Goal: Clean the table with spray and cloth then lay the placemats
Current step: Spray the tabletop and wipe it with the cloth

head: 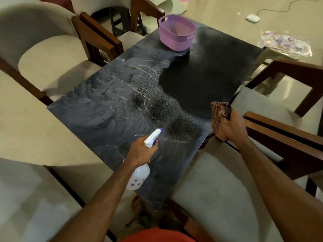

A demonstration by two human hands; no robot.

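Note:
A dark glossy table (97, 105) fills the middle of the view, with several patches of spray droplets near its centre. My left hand (141, 151) grips a white spray bottle (139, 177) with a purple-tipped nozzle, held over the near end of the table and aimed at the droplets. My right hand (230, 127) clutches a bunched red checked cloth (218, 113) above the table's right edge. A flowery plastic sheet (284, 43), maybe the placemats, lies on a surface at the far right.
A purple plastic basket (176, 32) stands at the table's far end. Cushioned wooden chairs (52, 60) line the left side, and others (262, 109) stand on the right and near side. A white device with a cable (252, 18) lies on the floor beyond.

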